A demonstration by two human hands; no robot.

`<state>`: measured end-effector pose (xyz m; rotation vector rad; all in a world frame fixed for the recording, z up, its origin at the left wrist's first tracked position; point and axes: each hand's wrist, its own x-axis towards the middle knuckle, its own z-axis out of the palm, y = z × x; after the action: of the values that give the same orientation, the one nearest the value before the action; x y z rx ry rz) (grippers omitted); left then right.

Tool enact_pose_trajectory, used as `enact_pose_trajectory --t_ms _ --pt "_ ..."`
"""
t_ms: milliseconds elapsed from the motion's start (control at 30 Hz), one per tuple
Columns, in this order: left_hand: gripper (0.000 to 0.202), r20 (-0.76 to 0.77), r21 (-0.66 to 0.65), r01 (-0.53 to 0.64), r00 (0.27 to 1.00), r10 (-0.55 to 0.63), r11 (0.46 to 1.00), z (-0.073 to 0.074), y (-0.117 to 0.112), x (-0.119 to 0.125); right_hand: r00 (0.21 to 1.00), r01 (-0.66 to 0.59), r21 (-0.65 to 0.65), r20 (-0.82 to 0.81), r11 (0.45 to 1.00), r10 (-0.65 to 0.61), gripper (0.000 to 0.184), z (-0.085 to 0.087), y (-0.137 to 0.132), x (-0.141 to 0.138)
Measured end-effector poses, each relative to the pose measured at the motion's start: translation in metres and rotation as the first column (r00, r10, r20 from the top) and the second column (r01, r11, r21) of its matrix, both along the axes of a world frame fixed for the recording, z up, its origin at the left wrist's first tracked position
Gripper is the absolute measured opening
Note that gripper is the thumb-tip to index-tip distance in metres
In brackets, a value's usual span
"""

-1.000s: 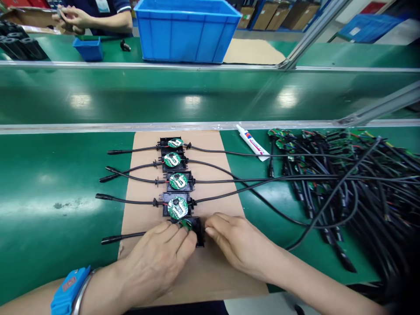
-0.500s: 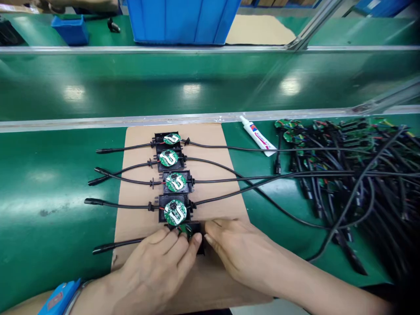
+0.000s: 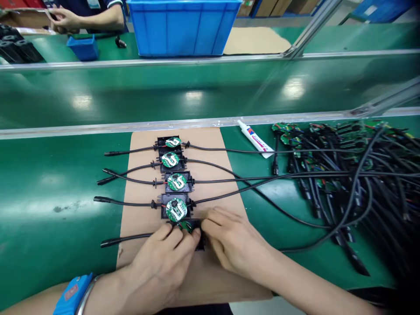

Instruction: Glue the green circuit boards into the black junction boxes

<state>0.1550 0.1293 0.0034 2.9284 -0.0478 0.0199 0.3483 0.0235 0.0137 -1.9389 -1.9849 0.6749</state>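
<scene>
My left hand [image 3: 164, 260] grips the nearest black box [image 3: 200, 246], lying on the cardboard [image 3: 210, 284]. My right hand [image 3: 231, 240] is curled at the box's right end (whether it grasps anything, I cannot tell). Four matching boxes [image 3: 165, 200], each bearing a green board [image 3: 176, 210], lie farther off.

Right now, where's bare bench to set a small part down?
Most room: green benchtop between the metal rail, black cable ends and blue wristband. Smaller: cardboard sheet between the forearms. Crowded: the housing row, with left hand and right hand at its near end, and the cable pile at right.
</scene>
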Motion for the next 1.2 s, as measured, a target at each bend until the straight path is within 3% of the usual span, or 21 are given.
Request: enact_pose_trajectory --t_ms 167,267,333,467,533,633,700,800,1033,1200 --pt "0.048 0.043 -0.028 -0.042 0.998 0.043 0.999 0.006 -0.006 -0.003 0.996 -0.061 0.071 -0.058 0.996 0.066 0.024 0.000 0.007 0.007" --pt "0.038 0.206 -0.185 -0.077 0.972 0.116 0.980 0.016 0.006 -0.012 0.999 -0.015 0.152 -0.041 0.988 0.021 0.017 0.002 0.018 0.015" --pt "0.033 0.277 -0.275 -0.159 0.931 0.236 0.948 0.018 0.025 -0.018 1.000 0.013 0.166 -0.022 0.986 -0.010 0.017 -0.005 0.026 0.020" --pt "0.015 0.069 -0.234 -0.420 0.892 0.446 0.877 0.005 0.068 -0.025 1.000 0.008 0.220 -0.001 0.975 -0.007 0.011 -0.026 0.031 0.025" --pt "0.011 0.014 -0.286 -0.419 0.898 0.440 0.862 -0.002 0.079 -0.028 1.000 0.005 0.276 -0.015 0.961 -0.001 0.010 -0.025 0.027 0.025" --pt "0.013 0.053 -0.437 -0.379 0.895 0.444 0.816 0.001 0.080 -0.031 0.999 -0.044 0.299 0.005 0.953 0.044 0.021 -0.002 0.018 0.022" --pt "0.015 0.072 -0.458 -0.377 0.887 0.456 0.805 0.009 0.076 -0.030 0.995 -0.094 0.262 0.042 0.961 0.086 0.027 0.017 0.016 0.017" --pt "0.020 0.104 -0.406 -0.363 0.893 0.437 0.838 0.013 0.072 -0.023 0.991 -0.131 0.152 0.055 0.980 0.124 0.024 0.035 0.020 0.009" --pt "0.022 -0.007 -0.381 -0.366 0.919 0.393 0.849 -0.005 0.072 -0.006 0.989 -0.128 -0.001 0.078 0.992 0.127 0.019 0.022 0.037 -0.001" --pt "0.020 -0.063 -0.501 -0.398 0.903 0.426 0.769 -0.004 0.078 -0.008 0.984 -0.113 -0.061 0.134 0.992 0.120 0.019 0.020 0.054 -0.007"
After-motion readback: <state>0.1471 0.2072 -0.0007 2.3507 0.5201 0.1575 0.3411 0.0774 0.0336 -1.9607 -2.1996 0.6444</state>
